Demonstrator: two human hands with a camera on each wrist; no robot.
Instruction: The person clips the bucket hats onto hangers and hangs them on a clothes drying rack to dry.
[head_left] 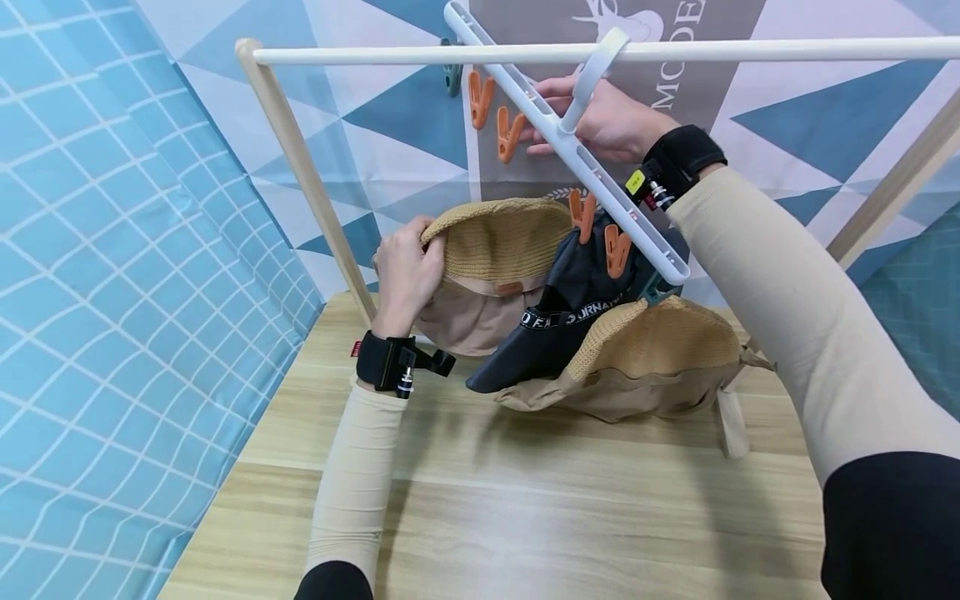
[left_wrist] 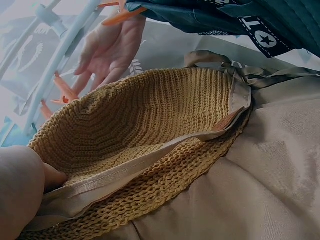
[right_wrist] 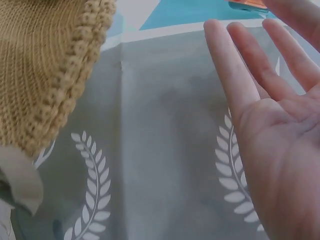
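My left hand [head_left: 408, 271] grips the left edge of a straw-knit sun hat [head_left: 502, 242] with beige cloth below its brim. In the left wrist view the thumb reaches inside the woven rim. Behind a pale blue clip hanger [head_left: 577, 158], my right hand [head_left: 611, 125] is raised with spread, fairly straight fingers, close to an orange clothespin [head_left: 510, 135]. The right wrist view shows its palm holding nothing. A dark cloth item with a lettered band [head_left: 592, 312] hangs below the hanger at orange clothespins [head_left: 617, 252]. Beside it, a second straw-and-beige hat [head_left: 660, 342] hangs at a green clothespin [head_left: 660, 289].
The hanger hooks over a white rod [head_left: 375, 56] on a wooden-legged rack [head_left: 307, 175]. Another orange clothespin [head_left: 480, 98] and a dark green one [head_left: 452, 71] dangle at its far end. Below is a wood-grain table [head_left: 480, 517]; blue checked cloth [head_left: 127, 250] covers the left side.
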